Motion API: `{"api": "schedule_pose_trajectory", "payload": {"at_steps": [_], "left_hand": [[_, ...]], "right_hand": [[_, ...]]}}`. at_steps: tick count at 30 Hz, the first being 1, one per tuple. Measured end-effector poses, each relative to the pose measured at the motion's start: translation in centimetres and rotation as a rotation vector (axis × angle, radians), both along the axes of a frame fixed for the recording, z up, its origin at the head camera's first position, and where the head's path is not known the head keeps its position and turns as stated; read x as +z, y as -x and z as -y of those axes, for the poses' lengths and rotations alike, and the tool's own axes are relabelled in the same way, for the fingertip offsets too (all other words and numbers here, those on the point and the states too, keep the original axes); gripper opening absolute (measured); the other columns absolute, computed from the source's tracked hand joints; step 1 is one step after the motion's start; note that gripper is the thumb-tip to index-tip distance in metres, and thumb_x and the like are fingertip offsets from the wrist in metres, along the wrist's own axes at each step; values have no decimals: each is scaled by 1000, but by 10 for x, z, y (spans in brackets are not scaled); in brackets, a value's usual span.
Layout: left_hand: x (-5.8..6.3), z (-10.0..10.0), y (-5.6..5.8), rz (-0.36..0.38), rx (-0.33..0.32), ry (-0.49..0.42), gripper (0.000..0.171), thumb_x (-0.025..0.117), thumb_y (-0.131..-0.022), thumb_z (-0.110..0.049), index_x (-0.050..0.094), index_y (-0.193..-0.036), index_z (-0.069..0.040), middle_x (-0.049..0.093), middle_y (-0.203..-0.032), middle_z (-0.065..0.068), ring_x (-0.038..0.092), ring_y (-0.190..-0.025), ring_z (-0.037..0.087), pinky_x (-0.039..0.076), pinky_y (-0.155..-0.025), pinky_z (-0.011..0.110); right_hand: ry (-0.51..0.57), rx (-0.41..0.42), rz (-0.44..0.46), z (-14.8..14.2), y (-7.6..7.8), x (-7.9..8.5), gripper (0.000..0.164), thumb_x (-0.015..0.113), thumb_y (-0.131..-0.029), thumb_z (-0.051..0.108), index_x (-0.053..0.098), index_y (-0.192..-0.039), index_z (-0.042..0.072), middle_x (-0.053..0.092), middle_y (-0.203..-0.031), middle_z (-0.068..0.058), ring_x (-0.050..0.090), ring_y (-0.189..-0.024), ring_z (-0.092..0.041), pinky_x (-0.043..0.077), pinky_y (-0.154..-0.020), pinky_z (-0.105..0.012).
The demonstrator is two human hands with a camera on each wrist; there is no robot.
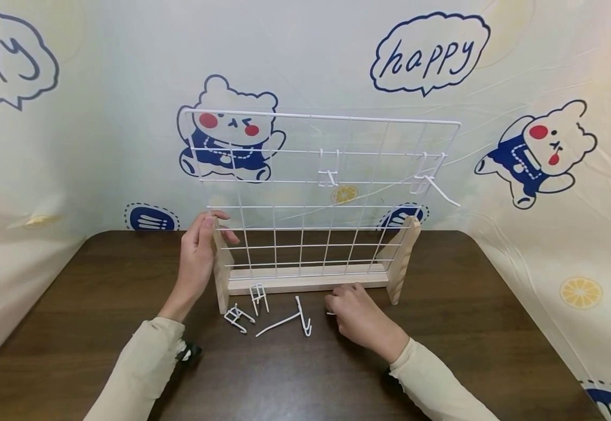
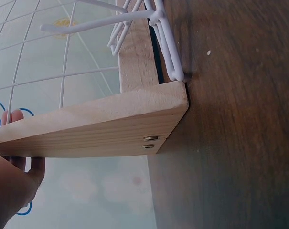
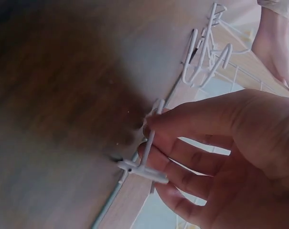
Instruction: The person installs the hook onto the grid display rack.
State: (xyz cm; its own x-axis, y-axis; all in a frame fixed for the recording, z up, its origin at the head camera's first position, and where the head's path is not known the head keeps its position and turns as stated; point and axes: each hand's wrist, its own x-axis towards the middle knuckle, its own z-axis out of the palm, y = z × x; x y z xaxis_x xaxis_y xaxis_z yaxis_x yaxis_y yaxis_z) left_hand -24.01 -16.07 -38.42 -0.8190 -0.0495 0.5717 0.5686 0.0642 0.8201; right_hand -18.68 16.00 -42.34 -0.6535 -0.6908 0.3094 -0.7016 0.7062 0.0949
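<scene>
A white wire grid rack [image 1: 300,245] stands upright on the table in a wooden base. My left hand [image 1: 198,248] holds the top of its left wooden side panel [image 2: 101,126], thumb toward me and fingertips behind. Low in front of the base, my right hand [image 1: 355,313] pinches a white wire hook [image 3: 147,148] between thumb and fingers; in the head view the hand mostly hides it. Between the hands, white hooks [image 1: 300,316] lie on the tabletop. Two more hang on the grid, one near the middle [image 1: 328,178] and one at the right [image 1: 422,177].
The brown wooden table [image 1: 494,351] extends on both sides of the rack. Behind it hangs a pale cloth [image 1: 326,52] printed with bears and lettering. The right wooden side panel [image 1: 404,260] stands beyond my right hand.
</scene>
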Motion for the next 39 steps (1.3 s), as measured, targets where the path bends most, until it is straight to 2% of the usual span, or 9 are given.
{"api": "schedule_pose_trajectory", "payload": {"at_steps": [4,7,12,17,21,26,33,39], "left_hand": [[0,0,0,-9,1,2,34,34,-110,-26,60,-116,-4,67,-82,25,67,-78,28,52,-67,29],[0,0,0,-12,1,7,35,34,-110,-26,60,-117,-4,67,-82,25,67,-79,28,52,-68,29],[0,0,0,-15,4,10,35,34,-110,-26,60,-117,-4,67,-82,25,66,-79,31,51,-68,29],[0,0,0,-15,8,12,35,34,-110,-26,60,-117,-4,66,-82,26,66,-79,33,51,-68,30],[-1,0,0,-10,14,21,35,34,-110,-26,60,-118,-4,66,-83,26,65,-80,33,51,-69,30],[-1,0,0,-9,15,22,37,34,-110,-26,58,-119,0,66,-83,26,65,-81,33,50,-69,28],[0,-1,0,-12,-6,-18,34,35,-110,-25,60,-117,-3,66,-81,25,65,-78,31,50,-67,29],[-1,-1,1,-12,-6,-32,36,35,-110,-24,58,-118,1,66,-81,24,66,-77,30,50,-65,29]], "right_hand": [[25,6,31,-1,1,3,28,66,-70,-9,54,-67,16,55,-66,2,59,-70,-21,43,-70,-38],[86,33,56,-3,3,8,26,67,-72,-8,57,-69,16,57,-66,7,58,-69,-16,44,-71,-37],[186,87,114,-6,7,15,18,76,-80,1,66,-78,15,61,-69,9,56,-68,-11,46,-68,-33],[228,87,223,-6,9,20,15,75,-86,6,65,-80,15,55,-69,11,51,-67,-6,46,-65,-27],[268,83,330,-6,11,20,15,73,-88,6,64,-81,16,54,-69,12,51,-65,-6,45,-63,-24],[322,101,451,-12,17,18,10,71,-90,6,67,-84,13,58,-73,12,53,-68,-2,47,-65,-23],[337,117,533,-22,24,16,13,70,-90,4,70,-79,11,57,-66,12,48,-62,0,43,-58,-21],[358,112,586,-23,26,15,11,71,-91,6,72,-81,11,61,-70,10,50,-62,-1,44,-58,-21]]}}
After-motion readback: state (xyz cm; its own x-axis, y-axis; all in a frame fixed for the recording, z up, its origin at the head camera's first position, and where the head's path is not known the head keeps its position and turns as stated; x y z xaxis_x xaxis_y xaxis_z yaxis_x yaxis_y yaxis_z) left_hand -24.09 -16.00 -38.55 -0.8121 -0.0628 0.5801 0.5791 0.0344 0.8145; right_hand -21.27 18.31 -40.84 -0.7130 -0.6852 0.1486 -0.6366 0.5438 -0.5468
